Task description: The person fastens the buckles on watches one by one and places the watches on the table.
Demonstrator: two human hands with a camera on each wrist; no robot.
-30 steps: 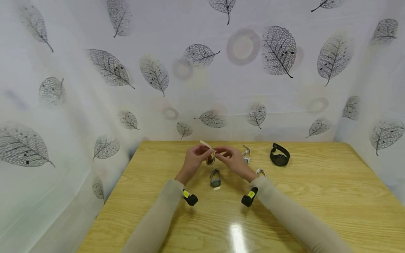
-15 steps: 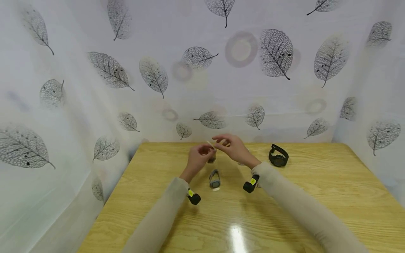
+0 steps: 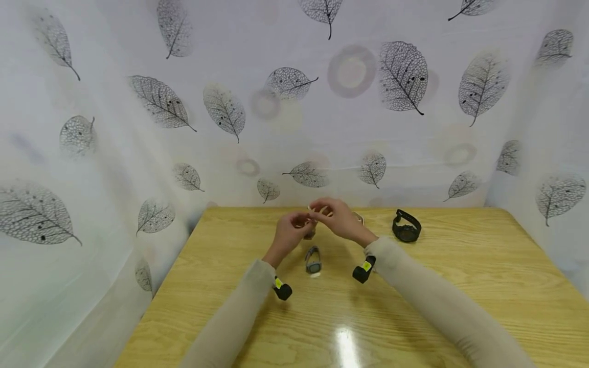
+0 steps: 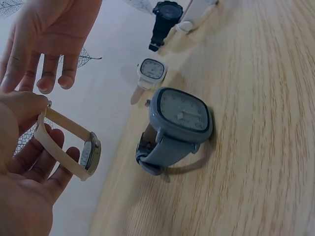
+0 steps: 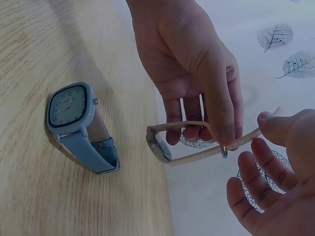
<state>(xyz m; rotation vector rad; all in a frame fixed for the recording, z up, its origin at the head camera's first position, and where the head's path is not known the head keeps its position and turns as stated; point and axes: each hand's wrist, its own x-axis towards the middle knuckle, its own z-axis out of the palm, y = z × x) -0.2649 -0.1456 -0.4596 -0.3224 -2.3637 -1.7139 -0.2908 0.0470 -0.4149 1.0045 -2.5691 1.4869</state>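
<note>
The left hand (image 3: pixel 291 231) holds a small beige watch (image 4: pixel 74 147) up in the air, above the far middle of the wooden table (image 3: pixel 460 286). The thumb and fingers pinch the thin, pale strap near its little metal buckle (image 5: pixel 224 151). The strap bends round into a loop, and the silver watch case (image 4: pixel 91 156) hangs at the low end of the loop, turned on its edge so the face cannot be seen.

The right hand (image 3: pixel 335 217) is just beside the left hand. Its thumb tip is at the loose end of the strap, but I cannot tell if it really touches. Its fingers are straight and spread, and they grasp nothing.

A grey-blue watch (image 4: pixel 178 124) with a rounded square face lies on the table right below the hands. A small white watch (image 4: pixel 149 72) lies farther away. A black watch (image 3: pixel 406 225) sits to the far right.
</note>
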